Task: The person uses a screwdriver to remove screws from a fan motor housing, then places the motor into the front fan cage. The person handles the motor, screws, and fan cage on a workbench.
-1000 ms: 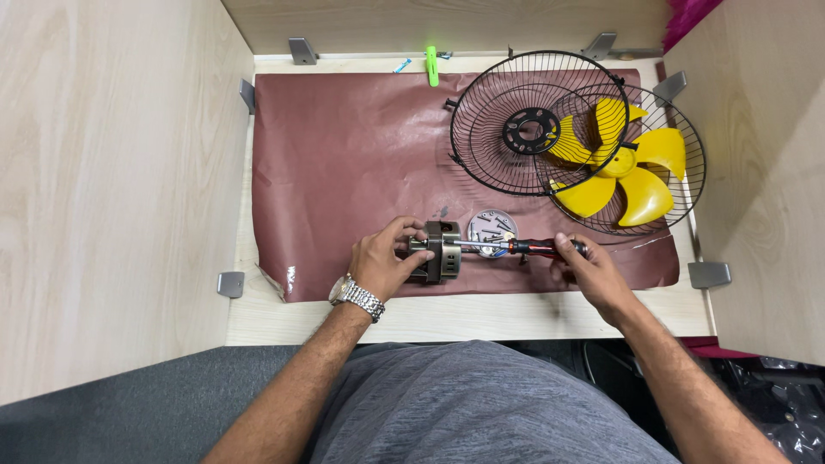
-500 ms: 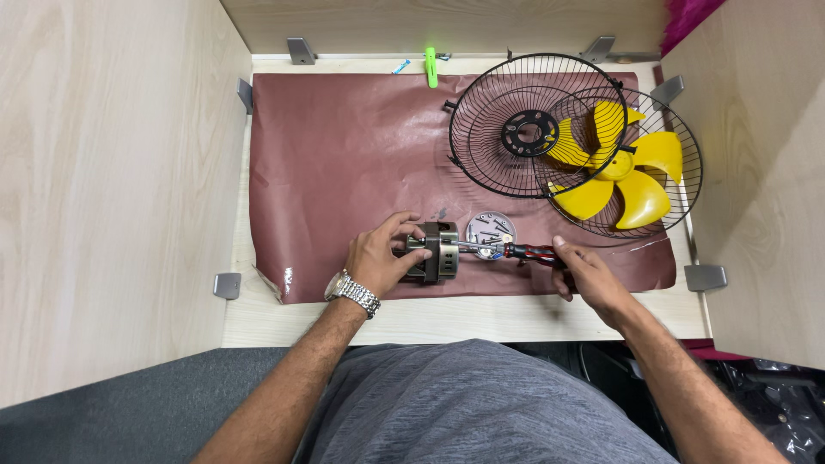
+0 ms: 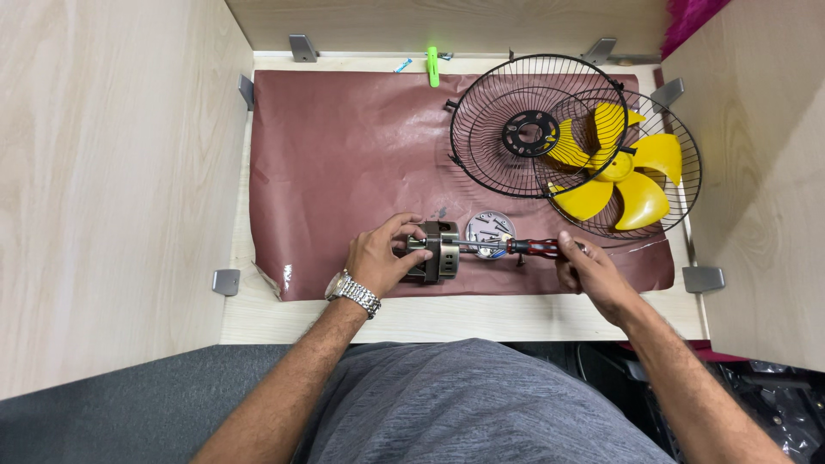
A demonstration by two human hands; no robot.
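Note:
My left hand [image 3: 378,258], with a metal watch on the wrist, grips a small dark fan motor [image 3: 438,252] that rests on the brown mat [image 3: 344,155]. A screwdriver [image 3: 516,247] with a red and black handle lies level in my right hand [image 3: 589,271], its tip against the motor's right side. Just behind the shaft sits a small round silver dish [image 3: 490,230] with several screws in it.
Two black wire fan guards [image 3: 516,129] overlap at the back right, with a yellow fan blade [image 3: 623,167] under the right one. A green clip [image 3: 432,66] lies at the mat's far edge. Wooden walls with metal brackets enclose the table on three sides.
My right hand has slid a little to the right along the screwdriver handle. The left hand and the motor have stayed in place.

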